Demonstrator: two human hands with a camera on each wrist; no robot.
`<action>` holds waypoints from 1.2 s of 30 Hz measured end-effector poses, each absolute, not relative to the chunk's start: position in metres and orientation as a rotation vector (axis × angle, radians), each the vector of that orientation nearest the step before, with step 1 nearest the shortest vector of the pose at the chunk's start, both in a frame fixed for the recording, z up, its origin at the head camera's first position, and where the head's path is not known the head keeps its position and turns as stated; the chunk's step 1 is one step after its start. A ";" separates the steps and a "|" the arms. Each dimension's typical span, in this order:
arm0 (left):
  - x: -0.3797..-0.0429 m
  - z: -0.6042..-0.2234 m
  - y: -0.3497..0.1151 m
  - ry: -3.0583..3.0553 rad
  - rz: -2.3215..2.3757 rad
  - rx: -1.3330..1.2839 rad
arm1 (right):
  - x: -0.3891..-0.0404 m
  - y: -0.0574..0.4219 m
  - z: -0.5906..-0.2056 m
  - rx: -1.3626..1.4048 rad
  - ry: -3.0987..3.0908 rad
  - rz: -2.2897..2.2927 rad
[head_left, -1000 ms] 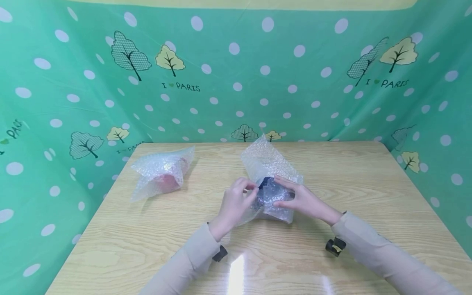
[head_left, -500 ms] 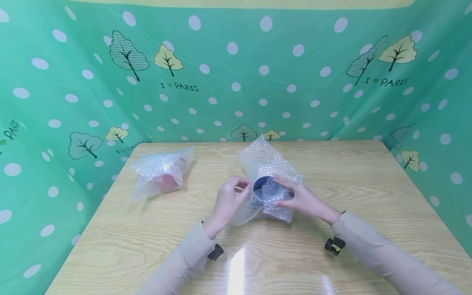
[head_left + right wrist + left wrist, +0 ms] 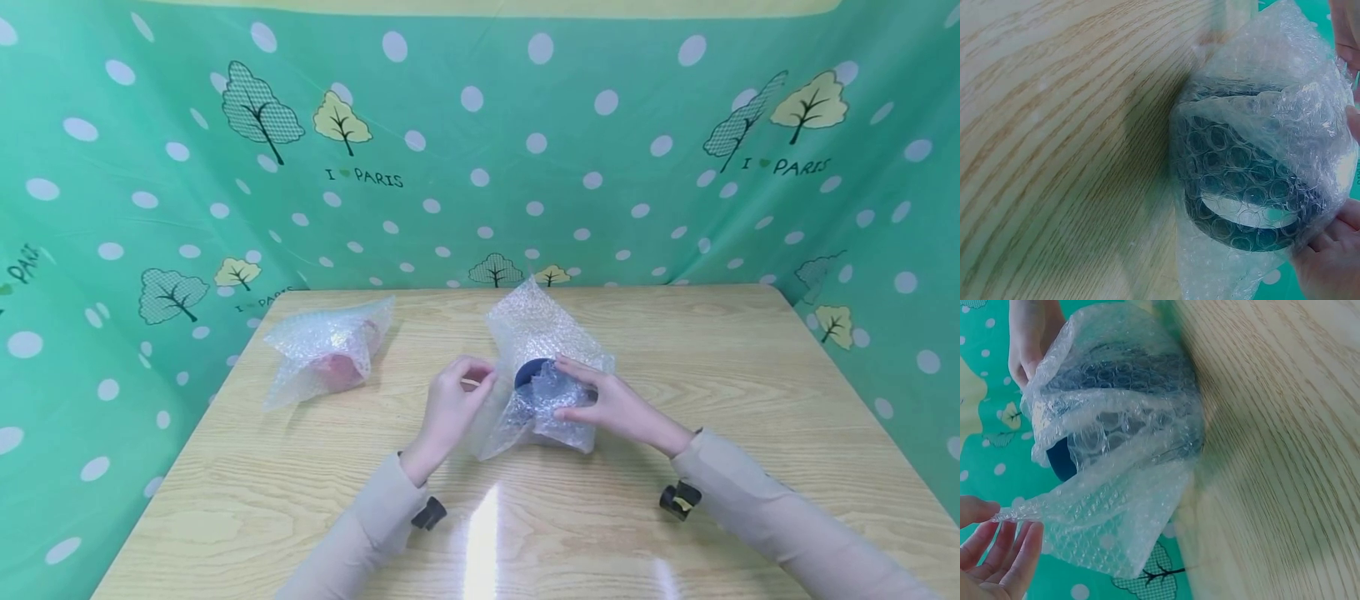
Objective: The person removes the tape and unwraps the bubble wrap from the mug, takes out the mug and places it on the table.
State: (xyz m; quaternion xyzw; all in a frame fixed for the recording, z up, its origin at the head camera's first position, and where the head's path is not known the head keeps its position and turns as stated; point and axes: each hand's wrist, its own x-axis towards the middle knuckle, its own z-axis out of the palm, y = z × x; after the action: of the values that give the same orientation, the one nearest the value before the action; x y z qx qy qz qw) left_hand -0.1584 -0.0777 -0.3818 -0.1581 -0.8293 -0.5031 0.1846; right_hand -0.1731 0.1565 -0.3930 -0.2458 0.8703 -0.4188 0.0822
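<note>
A dark blue mug [image 3: 531, 372] stands on the table, partly wrapped in a sheet of bubble wrap [image 3: 545, 329]. Part of its rim shows, and its handle [image 3: 1238, 239] is visible through the film in the right wrist view. Between thumb and fingertips, my left hand [image 3: 452, 402] pinches one loose edge of the wrap, held out left of the mug. My right hand [image 3: 626, 407] grips the covered mug from the right, thumb and fingers spread over a folded flap on its top. The wrap hides most of the mug's body.
At the left back of the wooden table [image 3: 225, 500] lies another bubble-wrapped bundle [image 3: 330, 350], with something pink inside. A green dotted cloth [image 3: 420, 92] hangs behind and at both sides.
My left hand has moved left, away from the mug, drawing the wrap's edge outward; more of the blue rim shows. My right hand has stayed in place.
</note>
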 end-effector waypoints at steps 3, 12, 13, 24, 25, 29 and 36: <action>-0.159 -0.382 -0.081 -2.335 -1.443 -0.420 | -0.173 0.156 -0.393 -0.731 2.595 -1.252; -0.160 -0.386 -0.090 -2.318 -1.469 -0.357 | -0.172 0.157 -0.393 -0.730 2.599 -1.252; -0.160 -0.386 -0.091 -2.317 -1.470 -0.350 | -0.172 0.157 -0.393 -0.728 2.600 -1.251; -0.161 -0.389 -0.100 -2.284 -1.646 -0.263 | -0.172 0.157 -0.394 -0.724 2.598 -1.253; -0.161 -0.389 -0.101 -2.281 -1.662 -0.257 | -0.172 0.158 -0.394 -0.723 2.597 -1.254; -0.162 -0.391 -0.104 -2.278 -1.709 -0.224 | -0.173 0.158 -0.394 -0.723 2.605 -1.248; -0.155 -0.379 -0.109 -2.281 -1.796 -0.141 | -0.173 0.158 -0.394 -0.730 2.606 -1.243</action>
State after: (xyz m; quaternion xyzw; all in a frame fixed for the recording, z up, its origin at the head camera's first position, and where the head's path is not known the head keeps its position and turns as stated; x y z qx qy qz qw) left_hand -0.1547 -0.1087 -0.3790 -0.0481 -0.7793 -0.6137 0.1173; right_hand -0.1729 0.1577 -0.3945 -0.2444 0.8721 -0.4160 0.0815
